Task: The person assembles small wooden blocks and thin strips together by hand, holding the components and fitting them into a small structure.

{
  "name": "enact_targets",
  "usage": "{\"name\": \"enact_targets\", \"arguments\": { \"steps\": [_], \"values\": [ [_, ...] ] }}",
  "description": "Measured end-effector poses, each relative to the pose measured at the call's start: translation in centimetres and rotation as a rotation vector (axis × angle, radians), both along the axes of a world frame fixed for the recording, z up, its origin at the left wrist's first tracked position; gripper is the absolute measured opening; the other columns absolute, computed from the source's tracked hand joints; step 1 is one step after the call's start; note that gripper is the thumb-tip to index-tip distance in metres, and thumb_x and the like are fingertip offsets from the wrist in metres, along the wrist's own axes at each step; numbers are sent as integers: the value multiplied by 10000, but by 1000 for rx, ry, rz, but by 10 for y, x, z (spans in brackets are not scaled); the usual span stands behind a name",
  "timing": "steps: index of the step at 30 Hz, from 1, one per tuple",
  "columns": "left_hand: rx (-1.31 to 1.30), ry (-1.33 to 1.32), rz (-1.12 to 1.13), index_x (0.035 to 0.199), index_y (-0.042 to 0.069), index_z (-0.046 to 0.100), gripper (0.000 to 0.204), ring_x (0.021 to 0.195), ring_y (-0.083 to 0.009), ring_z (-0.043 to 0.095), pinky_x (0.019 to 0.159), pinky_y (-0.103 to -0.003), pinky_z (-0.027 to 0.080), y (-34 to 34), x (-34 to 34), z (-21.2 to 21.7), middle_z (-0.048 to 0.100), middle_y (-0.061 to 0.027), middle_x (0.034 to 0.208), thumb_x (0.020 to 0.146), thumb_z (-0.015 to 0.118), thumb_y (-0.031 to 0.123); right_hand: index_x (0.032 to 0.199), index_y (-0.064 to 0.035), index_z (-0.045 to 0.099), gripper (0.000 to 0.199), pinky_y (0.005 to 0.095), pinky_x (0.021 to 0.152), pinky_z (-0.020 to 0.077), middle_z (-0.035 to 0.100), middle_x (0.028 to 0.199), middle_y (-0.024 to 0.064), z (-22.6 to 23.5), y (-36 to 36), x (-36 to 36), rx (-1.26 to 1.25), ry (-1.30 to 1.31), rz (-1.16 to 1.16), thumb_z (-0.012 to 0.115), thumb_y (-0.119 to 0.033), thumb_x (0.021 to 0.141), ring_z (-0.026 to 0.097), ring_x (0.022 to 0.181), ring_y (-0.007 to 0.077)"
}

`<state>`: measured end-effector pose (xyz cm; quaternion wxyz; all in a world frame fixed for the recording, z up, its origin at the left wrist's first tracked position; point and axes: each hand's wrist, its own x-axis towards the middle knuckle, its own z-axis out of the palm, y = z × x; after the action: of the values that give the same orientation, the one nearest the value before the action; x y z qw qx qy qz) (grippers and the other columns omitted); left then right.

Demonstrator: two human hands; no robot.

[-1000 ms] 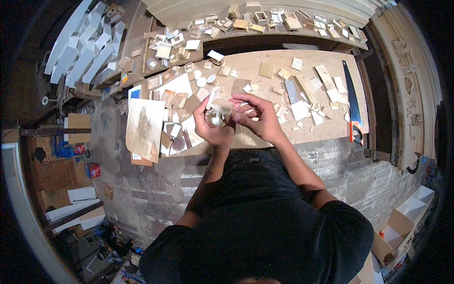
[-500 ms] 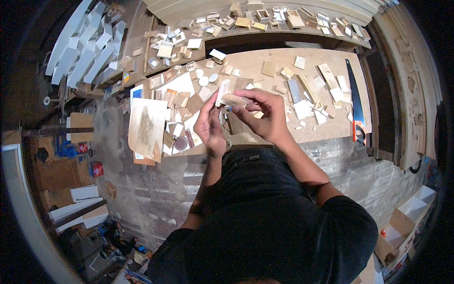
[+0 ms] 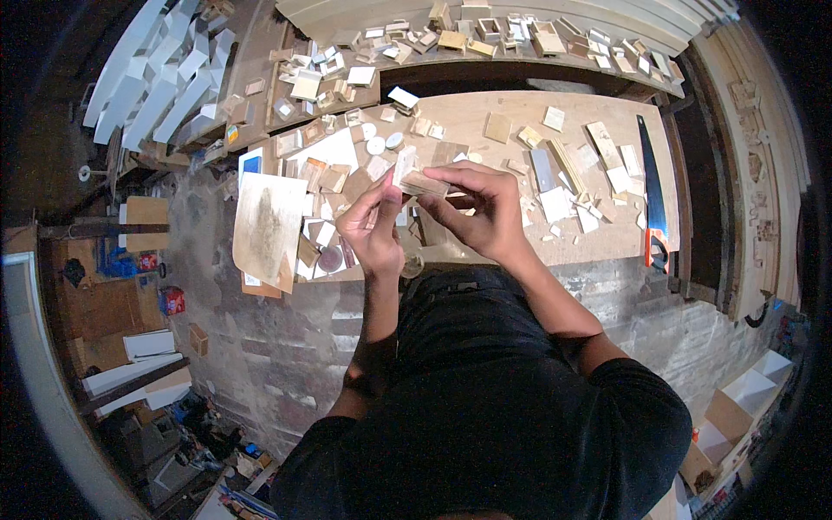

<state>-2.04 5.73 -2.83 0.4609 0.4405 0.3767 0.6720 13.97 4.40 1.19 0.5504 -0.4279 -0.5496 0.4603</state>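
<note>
Here | hands [image 3: 487, 212] pinched narrowly on wooden block [image 3: 425, 183], pale plate [image 3: 405, 162] | block's long axis pointing left-right

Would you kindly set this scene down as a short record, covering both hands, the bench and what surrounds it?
Left hand: fingertips on the lower edge of a pale wood piece, left hand raised above the bench
Right hand: right hand pinching a small wooden block between thumb and fingers
Contact: piece and block meet at an angle; whether joined, cannot tell
Bench: wooden workbench with scattered offcuts
Bench right: handsaw, orange handle nearest the person
Bench left: large stained board
Beyond bench: shelf bearing small wooden boxes
</note>
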Motion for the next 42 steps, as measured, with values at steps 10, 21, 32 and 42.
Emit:
{"name": "enact_targets", "arguments": {
  "steps": [10, 21, 32, 42],
  "values": [
    [-62, -67, -18, 1128, -135, 634, 269, 841, -125, 633, 765, -236, 505, -1, 0, -4, 691, -136, 999, 890, 657, -11, 1105, -16, 703, 326, 231, 619, 544, 704, 938, 120, -10, 4, -2, 46, -15, -60, 768, -13, 785, 669, 784, 112],
    [-88, -48, -18, 1120, -130, 639, 255, 893, -140, 642, 838, -266, 512, -3, -5, -9, 690, -166, 1064, 882, 655, -38, 1102, -18, 711, 294, 175, 558, 452, 684, 945, 58, -8, 4, -3, -37, -116, -54, 743, 22, 813, 561, 715, 33],
    [-132, -18, -7, 1106, -82, 664, 248, 864, -127, 641, 796, -257, 520, -3, -4, -7, 702, -124, 1030, 872, 686, -1, 1078, -8, 720, 282, 159, 486, 321, 681, 889, 23, -9, 6, -2, -69, -121, -58, 763, -1, 800, 421, 570, -11],
    [-43, 52, -227, 1373, -25, 454, 702, 1032, -173, 623, 896, -300, 520, 0, 4, 9, 626, -129, 1157, 791, 819, 121, 1065, 17, 712, 303, 193, 546, 475, 725, 920, 94, -26, 13, -2, -242, 63, -38, 800, -80, 791, 606, 681, 29]
  ]
}}
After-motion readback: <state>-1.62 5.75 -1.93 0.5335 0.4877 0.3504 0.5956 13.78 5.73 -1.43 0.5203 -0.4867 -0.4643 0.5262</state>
